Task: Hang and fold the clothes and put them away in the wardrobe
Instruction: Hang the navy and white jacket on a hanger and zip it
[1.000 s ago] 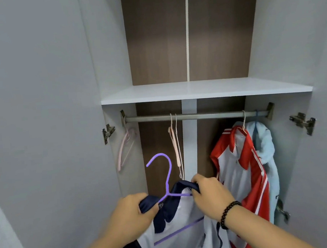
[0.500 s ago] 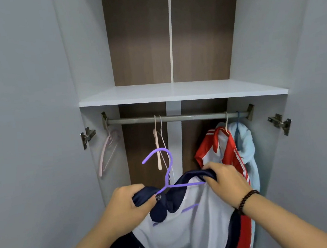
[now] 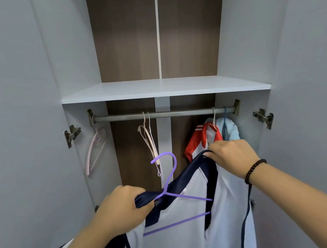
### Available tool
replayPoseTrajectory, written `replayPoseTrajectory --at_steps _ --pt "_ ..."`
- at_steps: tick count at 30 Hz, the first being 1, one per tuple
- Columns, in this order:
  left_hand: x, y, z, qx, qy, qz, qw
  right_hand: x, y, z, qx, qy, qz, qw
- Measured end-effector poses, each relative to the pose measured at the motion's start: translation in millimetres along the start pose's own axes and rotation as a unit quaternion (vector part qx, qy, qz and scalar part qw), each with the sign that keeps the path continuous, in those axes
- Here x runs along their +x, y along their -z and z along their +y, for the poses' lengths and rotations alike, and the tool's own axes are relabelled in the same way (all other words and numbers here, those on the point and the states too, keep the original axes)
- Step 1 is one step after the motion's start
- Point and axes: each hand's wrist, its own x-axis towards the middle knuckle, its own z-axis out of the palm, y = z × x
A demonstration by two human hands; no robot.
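Where the white shirt with the navy collar [image 3: 189, 217] runs off the bottom edge, its lower half cannot be seen, and much of the thin purple plastic hanger [image 3: 171, 185] is hidden inside the cloth, only the hook, neck and two stretches of bar showing. The left hand [image 3: 122, 207] grips the navy collar at the hanger's neck, fingers curled round the fabric. The right hand [image 3: 231, 156], a dark bead bracelet [image 3: 254, 170] at its wrist, pinches the far end of the collar, stretching it taut; its fingertips are tucked under the cloth and cannot be made out.

Compared with a half second ago, the right hand has risen and pulled further right, so the collar now slants up towards it, and the shirt has opened wider over the hanger. The hook is below the grey metal rail [image 3: 163, 114], not yet on it.

Along that rail, from the left: an empty pale pink hanger [image 3: 95, 150] against the side wall, two empty cream hangers [image 3: 149, 139] near the middle, just behind the purple hook, then a red and white shirt [image 3: 196, 138] partly covered by the right hand, and a light blue garment [image 3: 230, 130] at the far end. A white shelf [image 3: 165, 87] sits above, and metal door hinges [image 3: 71, 133] flank the opening.
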Motion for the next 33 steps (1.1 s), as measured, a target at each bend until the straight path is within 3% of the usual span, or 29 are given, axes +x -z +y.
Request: replayPoseTrajectory --at_steps 2,4,6,8,9,12,15,17,20,25,30,33 --pt "0 -8 5 0.041 0.023 0.036 0.998 -2 3 -8 0.054 -0.029 -0.047 0.997" --pt "-1 -16 9 0.031 0.034 0.061 0.997 -1 7 -20 0.226 -0.089 -0.041 0.969" --pt "-3 -20 12 -0.022 0.038 0.073 0.996 0 12 -34 0.464 -0.157 -0.025 0.872" --pt "-4 -20 13 -0.098 0.027 0.080 0.992 0 14 -44 0.622 -0.189 -0.051 0.758" --pt "-5 -19 12 -0.132 0.018 0.091 0.987 -2 13 -44 0.640 -0.191 -0.055 0.742" --pt "-7 -14 9 -0.186 -0.002 0.131 0.974 -11 3 -33 0.586 -0.160 -0.050 0.793" --pt "-10 -11 4 -0.171 -0.031 0.147 0.974 -27 -11 -21 0.460 -0.105 -0.080 0.878" --pt "-10 -11 1 -0.157 -0.038 0.154 0.975 -36 -19 -16 0.389 -0.060 -0.104 0.913" --pt "-7 -12 -2 -0.156 -0.039 0.156 0.975 -46 -25 -16 0.368 -0.043 -0.148 0.917" --pt "-3 -14 -5 -0.160 -0.043 0.151 0.974 -54 -28 -36 0.358 -0.034 -0.122 0.925" --pt "0 -21 11 -0.130 -0.121 0.123 0.976 -53 -21 -65 0.355 -0.006 -0.126 0.926" --pt "1 -33 21 -0.096 -0.135 0.166 0.972 -51 -19 -73 0.345 -0.026 -0.112 0.931"
